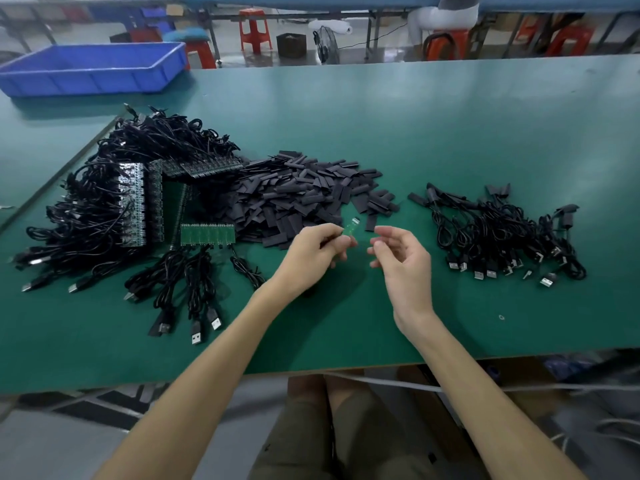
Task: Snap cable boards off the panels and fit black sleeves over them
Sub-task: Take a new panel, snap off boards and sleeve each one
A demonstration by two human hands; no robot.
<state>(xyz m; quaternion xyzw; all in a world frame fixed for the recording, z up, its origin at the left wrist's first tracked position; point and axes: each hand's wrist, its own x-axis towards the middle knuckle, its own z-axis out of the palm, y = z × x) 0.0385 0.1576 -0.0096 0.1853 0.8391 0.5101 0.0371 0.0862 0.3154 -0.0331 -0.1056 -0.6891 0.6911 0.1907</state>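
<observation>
Left grip pinches one small green cable board over the mid worktop, just near of the black sleeves pile. Right grip close beside, fingers loosely curled, holding nothing. Panels lie left; sleeved cables lie right

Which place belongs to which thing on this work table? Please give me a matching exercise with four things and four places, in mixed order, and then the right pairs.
Things:
1. small green board
2. blue tray
3. pile of black sleeves
4. smaller cable heap

Places:
A. far left, at the back of the table
B. to the right of the right hand
C. pinched in the left hand
D. middle of the table, just beyond both hands

Pairs: 1-C, 2-A, 3-D, 4-B
</observation>
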